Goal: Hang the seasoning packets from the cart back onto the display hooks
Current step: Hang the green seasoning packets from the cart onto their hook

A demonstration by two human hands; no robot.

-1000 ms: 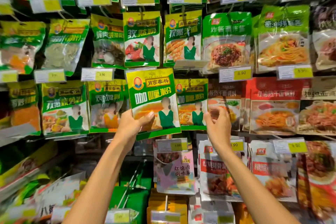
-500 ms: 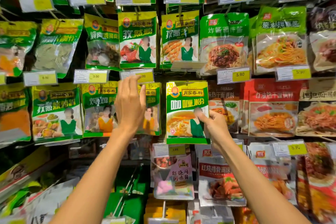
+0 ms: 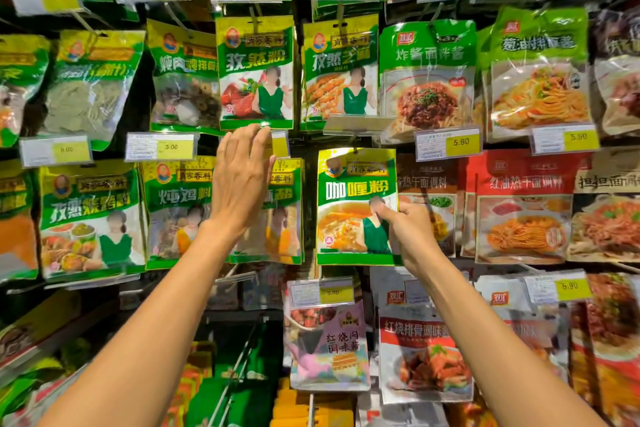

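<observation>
One change: left hand (image 3: 242, 180) flat, risen to price tag (image 3: 280, 146); right hand (image 3: 408, 236) still pinches curry packet (image 3: 353, 191)

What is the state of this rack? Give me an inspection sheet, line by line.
Surface: rack, packets hanging in rows.
Job's things: curry packet upright, its top just under a flipped-up tag holder; whether it is hung, cannot tell. Cart not seen.
Clutter: price tags in front of the rows.
Grippers: right hand pinches the curry packet's right edge; left hand open, fingers straight, raised before the packets.
Cables: nothing seen.
Surroundings: lower packs, blurred.
</observation>
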